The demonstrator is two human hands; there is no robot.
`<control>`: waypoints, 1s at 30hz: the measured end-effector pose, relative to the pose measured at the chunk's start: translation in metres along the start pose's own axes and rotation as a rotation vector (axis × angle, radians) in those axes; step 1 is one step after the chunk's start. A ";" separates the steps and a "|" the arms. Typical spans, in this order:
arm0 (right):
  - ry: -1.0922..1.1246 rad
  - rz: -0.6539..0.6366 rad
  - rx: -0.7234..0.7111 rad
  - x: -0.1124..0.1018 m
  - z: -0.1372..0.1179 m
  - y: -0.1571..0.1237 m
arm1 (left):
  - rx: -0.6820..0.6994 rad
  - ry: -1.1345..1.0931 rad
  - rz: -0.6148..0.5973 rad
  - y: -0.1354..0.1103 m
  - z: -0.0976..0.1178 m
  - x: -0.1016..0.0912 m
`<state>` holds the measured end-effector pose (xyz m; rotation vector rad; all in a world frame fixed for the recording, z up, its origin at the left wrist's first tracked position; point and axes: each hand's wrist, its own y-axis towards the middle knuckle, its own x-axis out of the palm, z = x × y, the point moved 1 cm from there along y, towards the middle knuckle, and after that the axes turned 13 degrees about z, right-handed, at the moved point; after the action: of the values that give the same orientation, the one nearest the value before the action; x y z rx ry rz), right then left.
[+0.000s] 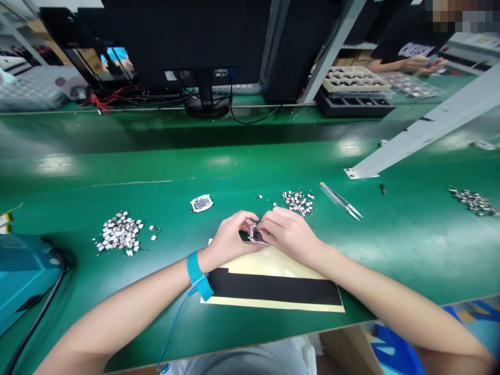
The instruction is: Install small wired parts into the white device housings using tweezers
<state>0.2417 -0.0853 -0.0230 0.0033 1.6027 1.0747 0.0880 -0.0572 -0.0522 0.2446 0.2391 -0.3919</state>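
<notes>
My left hand point(231, 234), with a teal wrist strap point(199, 276) at its wrist, grips a small white-framed device housing point(257, 235) with dark parts inside. My right hand point(287, 232) is closed over the right side of that housing, its fingertips pressed together at the inside. Whatever those fingertips pinch is hidden. Below both hands lies a yellowish backing sheet with a black strip point(273, 288). A similar white housing with a circuit board point(202, 203) rests on the green table, beyond my left hand. Just past my right hand is a pile of small white-and-black parts point(297, 201).
Tweezers point(340, 200) lie right of that pile. A bigger pile of small parts point(121, 233) sits at left, another point(473, 202) at far right. A teal machine point(27, 281) stands at the left edge. A slanted metal post point(422, 127) meets the table. A co-worker's hands point(424, 63) show behind.
</notes>
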 end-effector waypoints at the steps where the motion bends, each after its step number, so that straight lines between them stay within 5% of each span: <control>1: -0.001 -0.011 -0.021 -0.001 0.000 0.003 | 0.000 0.000 -0.002 0.000 0.000 0.000; 8: 0.015 -0.144 -0.264 -0.006 -0.003 0.018 | -0.012 -0.011 0.006 0.001 -0.001 0.000; 12: 0.048 -0.233 -0.287 -0.005 -0.007 0.017 | -0.021 -0.010 -0.011 0.000 -0.003 0.000; 17: 0.060 -0.294 -0.083 -0.009 0.000 0.004 | -0.044 0.003 -0.017 0.002 -0.003 0.001; 23: 0.364 -0.312 0.391 -0.018 0.015 -0.032 | -0.080 -0.011 0.130 0.006 -0.002 -0.002; 27: 0.394 -0.319 0.425 -0.018 0.017 -0.050 | -0.066 -0.053 0.210 0.005 -0.002 -0.003; 30: 0.262 -0.246 0.494 -0.028 0.042 -0.059 | 0.019 -0.051 0.249 0.004 0.000 -0.004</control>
<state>0.3149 -0.1084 -0.0356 -0.0043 2.0125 0.4856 0.0861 -0.0521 -0.0507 0.2786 0.1523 -0.1537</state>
